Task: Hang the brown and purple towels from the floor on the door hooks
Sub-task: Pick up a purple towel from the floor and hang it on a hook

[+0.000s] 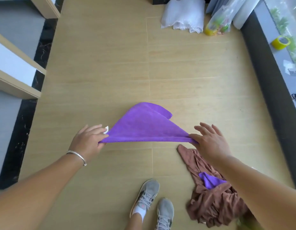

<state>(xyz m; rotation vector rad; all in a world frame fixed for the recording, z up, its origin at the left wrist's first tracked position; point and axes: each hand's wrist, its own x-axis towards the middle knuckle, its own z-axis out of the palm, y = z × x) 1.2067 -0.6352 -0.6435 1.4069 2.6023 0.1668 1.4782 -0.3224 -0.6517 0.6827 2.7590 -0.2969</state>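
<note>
Two corners of the purple towel [144, 127] are pinched and held stretched above the floor [102, 72]: one by the left hand [89, 141], one between thumb and forefinger of the right hand [208, 140], whose other fingers are spread. The brown towel [215, 201] lies crumpled on the floor just below the right hand, a second purple cloth [209, 180] resting on it.
</note>
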